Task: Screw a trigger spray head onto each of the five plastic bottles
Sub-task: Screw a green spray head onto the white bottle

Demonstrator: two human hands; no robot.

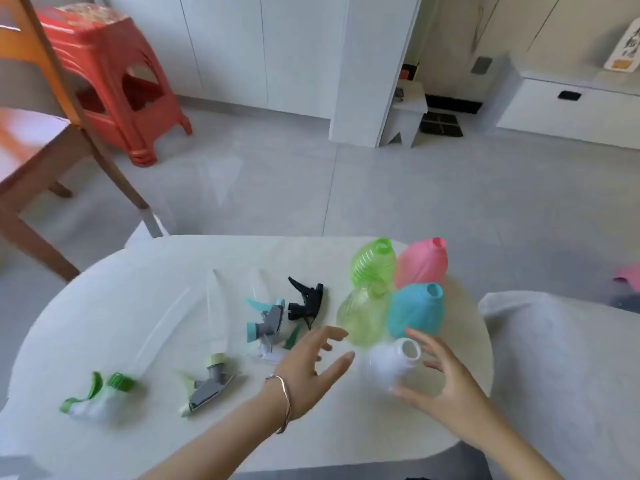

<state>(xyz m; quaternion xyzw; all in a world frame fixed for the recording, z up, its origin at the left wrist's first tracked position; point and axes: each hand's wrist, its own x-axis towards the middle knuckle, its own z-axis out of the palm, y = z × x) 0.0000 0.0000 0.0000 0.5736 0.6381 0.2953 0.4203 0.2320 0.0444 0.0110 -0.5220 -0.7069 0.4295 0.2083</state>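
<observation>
White table [121, 306] on grey tiled floor [415, 188], red stool [114, 81] behind. Bottles [415, 310] cluster right, spray heads [306, 301] lie left. Left hand [308, 372] and right hand [446, 393], fingers spread and empty, flank the white bottle [391, 365].

Soft, bright daylight fills the room evenly, with no hard shadows. The white table [145, 292] is almost washed out and its surface shows little texture. Only faint, diffuse shadows lie under the things on it. Motion blur smears the white bottle [391, 367] at the table's near right and the green-and-white spray head [100, 398] at its near left. Beyond the table a pale sheen sits on the floor [221, 174]. Wide-angle distortion curves the table's edge and leans the chair [38, 143] at its far left, which is also blurred.
</observation>
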